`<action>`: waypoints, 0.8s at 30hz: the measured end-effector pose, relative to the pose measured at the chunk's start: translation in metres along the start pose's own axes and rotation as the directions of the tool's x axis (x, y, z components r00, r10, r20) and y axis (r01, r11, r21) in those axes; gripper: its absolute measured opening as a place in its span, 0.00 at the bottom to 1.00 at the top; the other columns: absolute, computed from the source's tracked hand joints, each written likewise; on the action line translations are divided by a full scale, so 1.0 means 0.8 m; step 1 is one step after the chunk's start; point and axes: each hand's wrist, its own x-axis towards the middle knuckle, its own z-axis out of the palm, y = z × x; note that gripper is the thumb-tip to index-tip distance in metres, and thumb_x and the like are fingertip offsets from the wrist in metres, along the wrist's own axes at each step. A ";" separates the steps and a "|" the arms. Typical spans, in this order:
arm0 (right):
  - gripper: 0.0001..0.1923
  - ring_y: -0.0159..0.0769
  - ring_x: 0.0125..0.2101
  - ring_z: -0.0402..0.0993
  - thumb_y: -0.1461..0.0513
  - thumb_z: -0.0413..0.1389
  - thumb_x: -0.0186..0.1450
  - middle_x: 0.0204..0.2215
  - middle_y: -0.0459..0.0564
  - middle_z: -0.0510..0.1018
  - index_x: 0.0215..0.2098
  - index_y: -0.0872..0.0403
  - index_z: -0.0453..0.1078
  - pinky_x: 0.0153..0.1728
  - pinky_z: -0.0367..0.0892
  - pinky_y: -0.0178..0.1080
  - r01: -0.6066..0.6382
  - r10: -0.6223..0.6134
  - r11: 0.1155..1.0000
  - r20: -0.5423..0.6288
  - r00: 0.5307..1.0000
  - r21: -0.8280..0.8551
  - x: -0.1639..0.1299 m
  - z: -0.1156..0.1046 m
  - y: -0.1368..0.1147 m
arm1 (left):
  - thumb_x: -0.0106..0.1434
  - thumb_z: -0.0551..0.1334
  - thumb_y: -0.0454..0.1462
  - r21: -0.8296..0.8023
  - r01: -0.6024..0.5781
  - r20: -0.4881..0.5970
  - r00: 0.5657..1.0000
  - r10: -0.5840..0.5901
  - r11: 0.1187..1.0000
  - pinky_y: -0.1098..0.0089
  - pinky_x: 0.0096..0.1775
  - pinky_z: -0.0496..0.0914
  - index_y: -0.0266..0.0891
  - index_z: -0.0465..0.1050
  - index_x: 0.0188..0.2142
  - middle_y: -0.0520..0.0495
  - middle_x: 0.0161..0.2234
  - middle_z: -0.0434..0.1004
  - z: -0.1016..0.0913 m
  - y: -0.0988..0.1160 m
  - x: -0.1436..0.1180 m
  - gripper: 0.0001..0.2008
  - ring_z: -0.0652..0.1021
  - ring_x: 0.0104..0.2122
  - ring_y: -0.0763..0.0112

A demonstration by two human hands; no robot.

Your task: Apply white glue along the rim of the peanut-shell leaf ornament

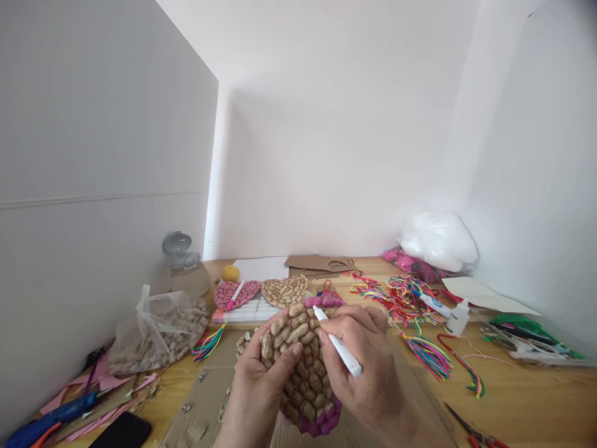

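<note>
My left hand [265,379] grips a rounded peanut-covered craft piece [305,364] by its left side, thumb pressed on the front. Most of its peanuts are bare tan; those along the top and bottom edges are purple-pink. My right hand [361,364] holds a white marker pen [342,353], its tip touching or very close to the piece near the coloured top peanuts. Behind it lie a pink peanut heart [240,292] with a pink-and-white marker [236,295] on it, and a tan peanut heart [282,291].
On the left are a bag of peanuts [163,336], a blue glue gun [51,415] and a black phone [122,431]. To the right lie a colourful tassel [429,356], a small white bottle [458,318] and scissors [476,434]. Cardboard [191,404] covers the table front.
</note>
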 end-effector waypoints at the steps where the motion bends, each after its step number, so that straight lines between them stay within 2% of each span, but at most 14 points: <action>1: 0.08 0.36 0.36 0.72 0.72 0.55 0.64 0.30 0.46 0.75 0.37 0.53 0.67 0.44 0.56 0.44 0.004 -0.004 1.000 0.003 1.000 -0.008 0.000 0.000 0.000 | 0.53 0.74 0.40 -0.010 0.009 0.007 1.000 -0.009 1.000 0.63 0.51 0.74 0.43 0.72 0.57 0.42 0.54 0.78 0.000 0.000 0.000 0.32 0.78 0.53 0.54; 6: 0.08 0.36 0.34 0.71 0.72 0.54 0.64 0.29 0.47 0.74 0.36 0.54 0.66 0.43 0.55 0.45 -0.018 0.018 1.000 -0.006 1.000 -0.015 0.000 -0.004 0.006 | 0.53 0.74 0.41 -0.072 0.048 0.027 0.999 -0.047 0.996 0.60 0.51 0.75 0.43 0.70 0.58 0.39 0.55 0.77 -0.005 -0.002 0.004 0.33 0.77 0.54 0.52; 10: 0.07 0.35 0.35 0.70 0.71 0.54 0.66 0.32 0.47 0.74 0.37 0.53 0.66 0.41 0.56 0.44 -0.071 0.071 0.996 0.004 0.997 0.048 0.001 -0.009 0.010 | 0.53 0.74 0.40 -0.115 0.066 0.044 0.997 -0.062 0.991 0.59 0.52 0.74 0.42 0.69 0.59 0.38 0.55 0.77 -0.006 0.000 0.005 0.34 0.78 0.54 0.51; 24: 0.07 0.37 0.36 0.70 0.70 0.54 0.65 0.32 0.48 0.74 0.37 0.53 0.67 0.42 0.57 0.44 -0.067 0.066 0.996 0.021 0.998 0.050 0.003 -0.008 0.010 | 0.56 0.73 0.39 -0.176 0.135 0.108 0.987 -0.117 0.975 0.57 0.53 0.74 0.42 0.67 0.59 0.37 0.55 0.76 -0.008 0.001 0.006 0.32 0.77 0.54 0.50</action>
